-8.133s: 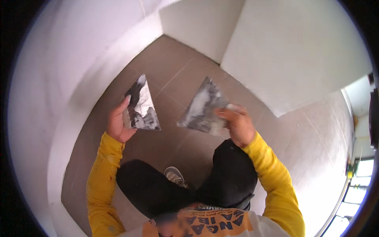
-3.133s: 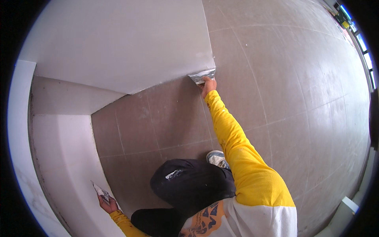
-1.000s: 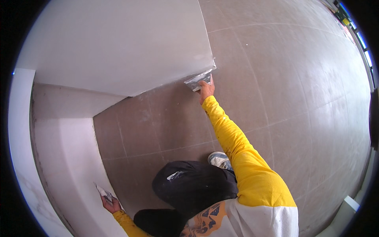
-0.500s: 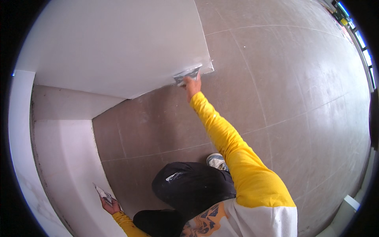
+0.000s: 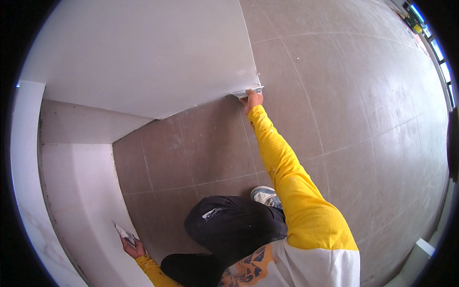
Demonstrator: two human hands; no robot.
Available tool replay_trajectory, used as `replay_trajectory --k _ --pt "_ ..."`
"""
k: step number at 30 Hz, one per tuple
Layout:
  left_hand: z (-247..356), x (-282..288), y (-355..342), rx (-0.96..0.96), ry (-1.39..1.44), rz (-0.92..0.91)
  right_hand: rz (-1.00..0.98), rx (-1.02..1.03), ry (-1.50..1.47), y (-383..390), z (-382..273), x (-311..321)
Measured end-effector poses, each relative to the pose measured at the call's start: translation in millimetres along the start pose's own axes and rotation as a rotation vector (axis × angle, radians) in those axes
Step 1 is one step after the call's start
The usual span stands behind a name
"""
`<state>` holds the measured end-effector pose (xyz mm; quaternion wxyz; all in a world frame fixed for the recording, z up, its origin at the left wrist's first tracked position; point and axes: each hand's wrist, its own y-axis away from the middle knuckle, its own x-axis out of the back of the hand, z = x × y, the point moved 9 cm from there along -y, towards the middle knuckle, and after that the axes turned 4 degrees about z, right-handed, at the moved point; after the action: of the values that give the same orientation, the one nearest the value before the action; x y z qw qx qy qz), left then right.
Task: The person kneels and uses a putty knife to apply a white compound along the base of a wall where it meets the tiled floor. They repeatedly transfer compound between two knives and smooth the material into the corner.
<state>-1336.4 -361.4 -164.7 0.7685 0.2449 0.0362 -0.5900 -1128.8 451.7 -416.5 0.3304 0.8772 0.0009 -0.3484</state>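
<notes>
One metal scraper [image 5: 240, 95] is gripped by the closed right hand [image 5: 254, 99]; its yellow-sleeved arm [image 5: 279, 155] is stretched far and nearly straight. The blade is held at the foot of the white wall [image 5: 143, 52], near its corner; whether they touch cannot be told. At near left, a white-smeared scraper [image 5: 125, 235] is gripped by the curled left hand [image 5: 133, 249]. Between the arms, a black-clad knee [image 5: 210, 221] is bent above the tiled floor [image 5: 354, 191].

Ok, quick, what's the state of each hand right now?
Left hand: closed, holding a white-smeared scraper.
Right hand: closed, holding another scraper by the wall.
</notes>
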Motion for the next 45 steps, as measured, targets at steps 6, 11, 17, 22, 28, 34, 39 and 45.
replay_trajectory --k 6,11,17,22,28,34,39,45 --pt "-33.4 -101.7 58.9 -0.018 -0.177 -0.122 -0.298 -0.021 0.113 89.5 -16.3 -44.2" --pt "-123.9 -267.9 162.8 0.357 0.029 -0.526 -1.029 0.137 0.501 272.9 -51.6 -101.8" --pt "-121.3 -388.2 270.8 0.433 0.119 -0.63 -1.645 1.189 0.879 443.7 -137.1 -161.1" --pt "-109.8 -396.7 284.4 0.501 0.18 -0.603 -1.602 1.296 1.209 405.6 -137.8 -166.3" --pt "-75.0 -325.7 250.5 0.286 0.21 -0.618 -0.867 0.828 1.304 236.1 -183.7 -56.6" --pt "-72.3 -244.5 214.1 0.295 0.189 -0.515 -0.215 0.505 1.392 -14.6 -256.7 27.2" --pt "-67.0 -224.0 219.2 0.3 0.306 -0.551 -0.621 0.555 1.991 -118.3 -176.2 7.2" --pt "-64.5 -247.0 241.5 0.303 0.267 -0.63 -0.92 1.085 2.612 -103.4 -135.8 -23.0"
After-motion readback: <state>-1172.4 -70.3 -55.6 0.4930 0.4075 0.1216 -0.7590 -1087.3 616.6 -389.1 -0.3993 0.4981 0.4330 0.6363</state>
